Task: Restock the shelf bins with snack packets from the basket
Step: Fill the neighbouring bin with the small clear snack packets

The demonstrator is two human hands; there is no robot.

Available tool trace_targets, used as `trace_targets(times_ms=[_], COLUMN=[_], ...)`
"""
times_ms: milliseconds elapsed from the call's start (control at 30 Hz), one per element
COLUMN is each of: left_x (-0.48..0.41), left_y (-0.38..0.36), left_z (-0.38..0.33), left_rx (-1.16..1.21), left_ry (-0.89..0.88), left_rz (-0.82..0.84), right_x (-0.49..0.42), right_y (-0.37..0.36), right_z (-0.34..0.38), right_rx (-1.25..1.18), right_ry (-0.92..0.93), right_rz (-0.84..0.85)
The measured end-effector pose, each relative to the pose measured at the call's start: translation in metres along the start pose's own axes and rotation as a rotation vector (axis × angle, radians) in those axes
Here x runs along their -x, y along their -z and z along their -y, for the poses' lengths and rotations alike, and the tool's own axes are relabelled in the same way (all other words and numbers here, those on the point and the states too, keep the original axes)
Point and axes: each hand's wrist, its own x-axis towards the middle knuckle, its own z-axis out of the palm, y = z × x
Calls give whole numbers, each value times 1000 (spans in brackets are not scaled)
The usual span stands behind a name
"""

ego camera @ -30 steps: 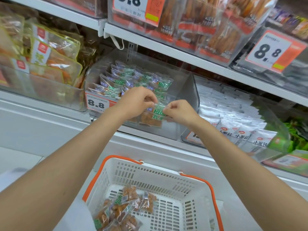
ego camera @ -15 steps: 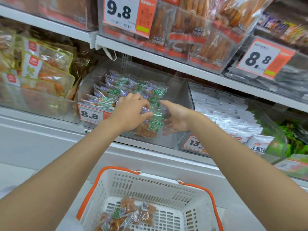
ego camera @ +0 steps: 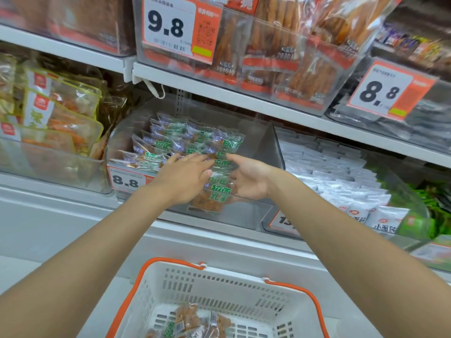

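Note:
A clear shelf bin with an 8.8 price tag holds rows of green-and-purple snack packets. My left hand lies flat on the front packets, fingers straight and pressing them. My right hand is open, palm turned left, its fingers against the right side of the same stack. One packet stands upright at the bin's front between my hands. Below, a white basket with orange handles holds several more of these packets.
A bin of white packets sits to the right, and a bin of yellow-edged pouches to the left. The shelf above carries bins tagged 9.8 and 8.8. A white ledge runs under the bins.
Both hands have let go of the packet they pinched and reached deeper into the bin with fingers spread. The view has shifted down and nearer to the shelf.

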Motion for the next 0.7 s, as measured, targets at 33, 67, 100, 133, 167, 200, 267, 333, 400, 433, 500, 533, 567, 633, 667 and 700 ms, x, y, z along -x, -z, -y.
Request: trace_targets(times_ms=[33,67,100,133,167,200,267,333,400,433,500,533,567,633,667,700], left_x=[-2,-5,-10,-17,-27,-39,-64,-83,-93,-95,-94,-93,-92,-93,-92,-92], left_y=[3,8,12,16,19,21,21,16,9,7,3,2,1,1,1,2], left_z=[-1,-1,-1,1,4,10,26,41,51,53,55,57,58,58,58,57], left_rx=[51,106,137,127,89,41,-39,-105,-137,-145,-149,-149,-146,-132,-128,-129], left_ry=[13,25,31,33,37,53,132,204,217,211,199,196,199,207,207,206], left_rz=[-7,-32,-72,-111,-131,-124,-27,68,98,97,82,76,71,78,84,84], right_x=[-2,-7,-15,-25,-37,-48,-64,-76,-91,-99,-115,-119,-117,-111,-110,-107], right_y=[0,1,4,7,12,14,13,11,9,9,9,7,3,-1,2,5], right_z=[4,8,12,16,20,24,30,35,38,40,44,45,45,45,45,46], right_rx=[-24,-65,-120,-172,-232,-287,-340,-311,-318,-345,-348,-308,-245,-195,-193,-192], right_ry=[6,32,69,116,148,164,189,261,316,333,387,390,379,331,301,282], right_rz=[-69,-168,-272,-367,-426,-465,-490,-474,-458,-470,-525,-509,-459,-353,-322,-312])
